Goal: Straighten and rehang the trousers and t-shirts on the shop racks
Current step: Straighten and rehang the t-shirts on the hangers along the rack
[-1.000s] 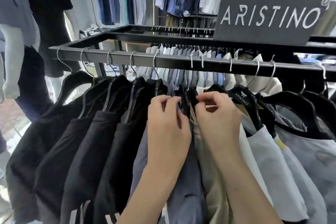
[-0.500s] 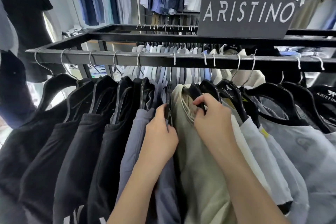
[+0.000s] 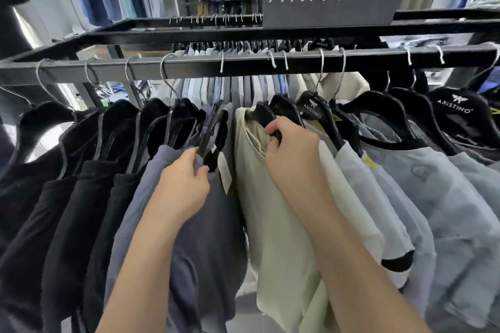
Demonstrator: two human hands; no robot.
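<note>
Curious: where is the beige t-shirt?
Head view, centre: the beige t-shirt hangs between the slate t-shirt leftward and a cream one, its hanger in the right hand.

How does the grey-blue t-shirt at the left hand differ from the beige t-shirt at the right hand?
The grey-blue t-shirt is dark, the beige t-shirt pale. A white tag hangs at the grey-blue t-shirt's neck; none shows on the beige t-shirt. The left hand grips the grey-blue t-shirt's neck, the right hand the beige t-shirt's black hanger. Both hang from the same rail.
</note>
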